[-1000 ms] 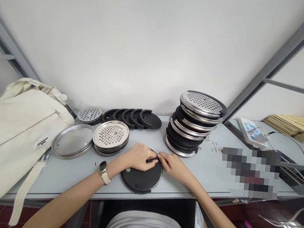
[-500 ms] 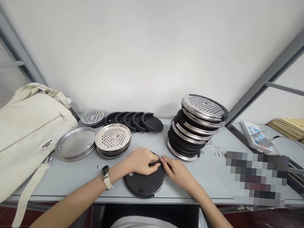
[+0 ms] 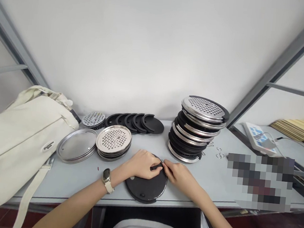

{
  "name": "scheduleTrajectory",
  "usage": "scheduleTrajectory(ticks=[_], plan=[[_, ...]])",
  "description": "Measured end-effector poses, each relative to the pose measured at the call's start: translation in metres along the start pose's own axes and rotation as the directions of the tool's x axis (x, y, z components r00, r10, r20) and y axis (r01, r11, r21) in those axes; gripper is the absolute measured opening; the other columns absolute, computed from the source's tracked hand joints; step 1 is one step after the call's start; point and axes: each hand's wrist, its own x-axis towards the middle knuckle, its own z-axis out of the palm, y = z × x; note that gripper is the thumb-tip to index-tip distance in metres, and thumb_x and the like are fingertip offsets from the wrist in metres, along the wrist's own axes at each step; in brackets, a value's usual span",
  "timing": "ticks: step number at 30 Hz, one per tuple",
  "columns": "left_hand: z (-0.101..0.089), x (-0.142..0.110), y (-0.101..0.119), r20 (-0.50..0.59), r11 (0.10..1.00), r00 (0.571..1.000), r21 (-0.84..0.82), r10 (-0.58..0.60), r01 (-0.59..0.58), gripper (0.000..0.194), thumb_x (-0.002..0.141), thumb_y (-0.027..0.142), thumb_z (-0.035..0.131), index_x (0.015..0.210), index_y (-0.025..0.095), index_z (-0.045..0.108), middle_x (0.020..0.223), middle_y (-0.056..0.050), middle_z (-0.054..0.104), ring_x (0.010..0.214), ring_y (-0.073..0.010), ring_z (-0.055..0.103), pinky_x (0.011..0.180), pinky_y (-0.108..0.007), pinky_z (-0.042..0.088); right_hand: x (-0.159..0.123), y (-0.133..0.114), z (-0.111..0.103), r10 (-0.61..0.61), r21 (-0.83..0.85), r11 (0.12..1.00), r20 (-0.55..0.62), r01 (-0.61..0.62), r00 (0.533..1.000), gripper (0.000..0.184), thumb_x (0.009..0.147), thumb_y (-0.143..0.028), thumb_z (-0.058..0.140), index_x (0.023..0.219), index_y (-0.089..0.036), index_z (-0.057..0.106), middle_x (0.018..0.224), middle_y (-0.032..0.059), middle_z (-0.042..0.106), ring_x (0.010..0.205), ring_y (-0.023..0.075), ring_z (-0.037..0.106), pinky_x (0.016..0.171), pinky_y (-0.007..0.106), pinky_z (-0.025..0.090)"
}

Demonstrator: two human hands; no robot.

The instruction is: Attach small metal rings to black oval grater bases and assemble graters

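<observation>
A round black disc (image 3: 147,189) with a glossy rim lies near the table's front edge. Over its upper part, my left hand (image 3: 145,163) is closed around a short black strip-like piece (image 3: 156,167). My right hand (image 3: 176,172) pinches a small thin metal ring (image 3: 161,161) at the disc's upper right edge, against the end of the black piece. The fingertips of both hands nearly meet there, and the exact contact is partly hidden. Several similar loose metal rings (image 3: 220,155) lie on the table to the right.
Behind my right hand rises a tall, leaning stack of metal and black discs (image 3: 195,132). Left of it are overlapping black discs (image 3: 155,125), perforated metal discs (image 3: 114,139) and plain metal lids (image 3: 76,144). A cream backpack (image 3: 23,141) covers the left end. Wooden boards (image 3: 298,131) lie far right.
The view has shifted slightly. Both hands and the black disc sit a little lower and further right, and the thin ring shows more clearly between the fingertips. Both grips stay the same.
</observation>
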Motion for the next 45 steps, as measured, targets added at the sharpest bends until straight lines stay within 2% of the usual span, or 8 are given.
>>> scheduleTrajectory(ticks=[13,26,30,34,36,40,42,45], plan=[[0.003,-0.001,-0.002,-0.019,1.000,1.000,-0.004,0.010,-0.010,0.028,0.084,0.036,0.051,0.062,0.019,0.058,0.057,0.000,0.061,0.050,-0.0130,0.050,0.051,-0.028,0.022,-0.001,-0.008,0.007,-0.004,-0.274,0.962,-0.060,-0.013,0.998,0.024,0.096,-0.025,0.038,0.082,-0.018,0.055,0.054,0.0039,0.061,0.047,0.0177,0.056,0.048,0.029,0.016],[0.005,0.000,-0.003,-0.013,0.999,1.000,0.045,-0.001,0.001,0.028,0.085,0.036,0.050,0.066,0.019,0.060,0.059,-0.001,0.063,0.052,-0.0141,0.053,0.051,-0.029,0.022,0.000,-0.007,0.007,-0.006,-0.285,0.958,-0.081,-0.017,0.997,0.023,0.094,-0.023,0.040,0.077,-0.018,0.055,0.052,0.0046,0.060,0.045,0.0183,0.056,0.048,0.029,0.014],[0.004,0.003,-0.012,-0.079,0.990,0.993,0.098,-0.093,0.100,0.027,0.089,0.033,0.046,0.071,0.019,0.060,0.068,-0.002,0.066,0.057,-0.0149,0.057,0.052,-0.029,0.022,-0.007,-0.015,0.008,-0.010,-0.108,0.994,-0.023,0.007,1.000,0.024,0.093,-0.022,0.041,0.070,-0.020,0.050,0.050,-0.0002,0.053,0.043,0.0142,0.048,0.050,0.029,0.016],[0.003,0.004,-0.017,-0.078,0.988,0.992,0.113,-0.097,0.106,0.026,0.090,0.028,0.044,0.070,0.019,0.057,0.064,-0.001,0.064,0.056,-0.0144,0.056,0.053,-0.029,0.023,-0.010,-0.019,0.009,0.059,0.134,0.989,-0.017,-0.056,0.998,0.027,0.093,-0.022,0.039,0.066,-0.021,0.042,0.049,-0.0042,0.041,0.045,0.0118,0.037,0.050,0.027,0.018],[0.003,0.003,-0.017,-0.082,0.986,0.991,0.122,-0.107,0.117,0.028,0.092,0.029,0.042,0.070,0.019,0.056,0.064,-0.001,0.063,0.056,-0.0149,0.057,0.053,-0.030,0.024,-0.009,-0.016,0.008,0.067,0.304,0.950,0.006,-0.066,0.998,0.031,0.094,-0.027,0.038,0.063,-0.021,0.037,0.052,-0.0048,0.038,0.048,0.0113,0.035,0.050,0.025,0.022],[0.005,0.001,-0.015,-0.119,0.970,0.976,0.136,-0.185,0.201,0.027,0.093,0.038,0.042,0.080,0.019,0.056,0.070,-0.003,0.065,0.061,-0.0175,0.060,0.054,-0.029,0.027,-0.003,-0.005,0.009,0.140,0.556,0.827,-0.052,-0.088,0.989,0.033,0.097,-0.036,0.035,0.068,-0.021,0.037,0.056,-0.0051,0.040,0.053,0.0117,0.038,0.053,0.024,0.029],[0.006,0.001,-0.016,-0.120,0.960,0.968,0.147,-0.221,0.237,0.026,0.092,0.040,0.043,0.084,0.019,0.056,0.070,-0.003,0.065,0.062,-0.0185,0.060,0.054,-0.028,0.029,0.000,-0.001,0.013,0.161,0.652,0.754,-0.061,-0.082,0.985,0.033,0.099,-0.039,0.032,0.074,-0.022,0.042,0.053,-0.0063,0.040,0.052,0.0121,0.040,0.055,0.024,0.033],[0.006,0.001,-0.018,-0.104,0.963,0.975,0.166,-0.195,0.210,0.025,0.093,0.038,0.041,0.087,0.019,0.056,0.073,-0.004,0.066,0.064,-0.0188,0.061,0.055,-0.028,0.030,0.004,0.004,0.019,0.175,0.717,0.694,-0.079,-0.066,0.981,0.031,0.100,-0.042,0.031,0.082,-0.021,0.047,0.052,-0.0073,0.039,0.050,0.0123,0.040,0.055,0.025,0.035]])
